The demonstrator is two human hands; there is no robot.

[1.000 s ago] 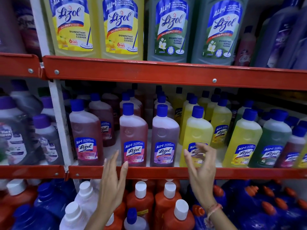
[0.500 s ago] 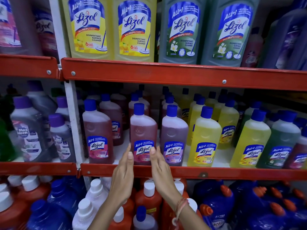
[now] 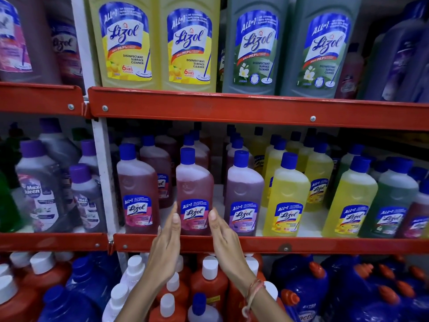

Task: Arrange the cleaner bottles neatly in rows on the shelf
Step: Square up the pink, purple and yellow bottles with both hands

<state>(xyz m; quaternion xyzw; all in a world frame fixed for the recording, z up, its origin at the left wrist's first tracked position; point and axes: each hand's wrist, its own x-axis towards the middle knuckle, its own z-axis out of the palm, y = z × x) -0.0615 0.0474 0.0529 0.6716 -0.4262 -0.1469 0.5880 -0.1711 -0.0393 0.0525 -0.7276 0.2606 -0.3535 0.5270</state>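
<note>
On the middle shelf (image 3: 255, 244) stand rows of blue-capped Lizol bottles. A pink front bottle (image 3: 194, 189) is in the centre, with another pink bottle (image 3: 137, 189) to its left, a purple bottle (image 3: 243, 194) to its right and a yellow bottle (image 3: 286, 201) beyond that. My left hand (image 3: 166, 242) is flat against the centre bottle's lower left side. My right hand (image 3: 222, 238) is flat against its lower right side. Fingers of both hands are straight and do not wrap the bottle.
The upper shelf (image 3: 232, 108) carries large yellow and green Lizol bottles. A white upright post (image 3: 102, 173) splits off a left bay with purple-capped bottles (image 3: 39, 187). Below are orange, white-capped bottles (image 3: 209, 282) and dark blue bottles (image 3: 301, 289).
My right hand left the yellow bottle and moved left; both hands have closed in on the centre pink bottle. The view has come closer to the shelf.
</note>
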